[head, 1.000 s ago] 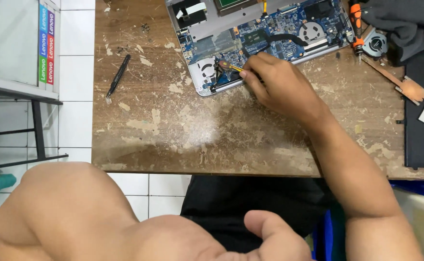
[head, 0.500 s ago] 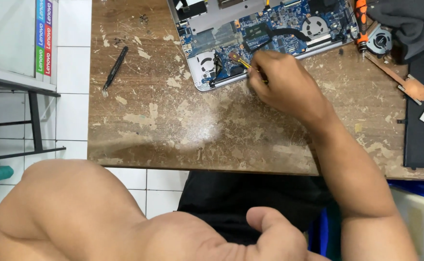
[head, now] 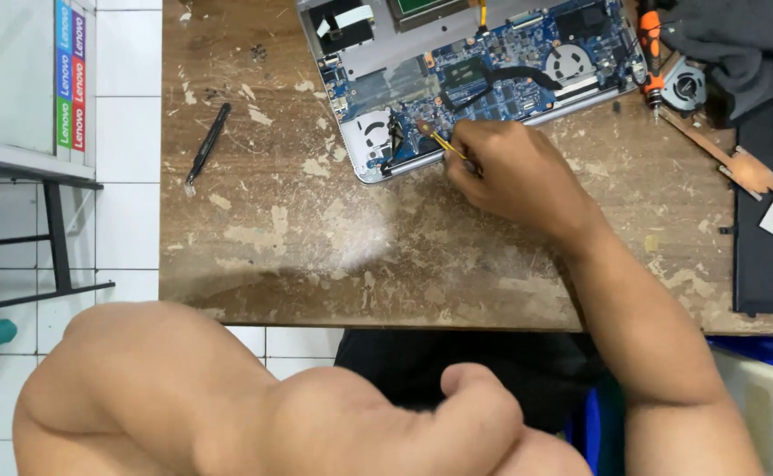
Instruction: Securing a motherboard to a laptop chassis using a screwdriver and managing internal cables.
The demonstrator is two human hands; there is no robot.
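An opened laptop [head: 492,79] lies at the far edge of a worn wooden table [head: 316,247], its blue circuit board and two fans exposed. My right hand [head: 519,172] grips a thin yellow-handled tool [head: 444,143]. The tool's tip touches the board beside the left fan, near the laptop's front edge. My left hand [head: 457,423] hangs close to the camera below the table edge, with fingers curled, thumb out and nothing visible in it.
A slim black tool [head: 207,145] lies on the table's left side. A loose fan [head: 686,88], an orange screwdriver [head: 651,44], a dark cloth [head: 739,44], a copper heat pipe [head: 739,167] and a black panel [head: 765,247] lie at right. A metal shelf [head: 51,229] stands left.
The view has shifted slightly. My right hand has edged along the laptop's front edge, with the tool tip still on the board by the left fan. My left arm has barely moved.
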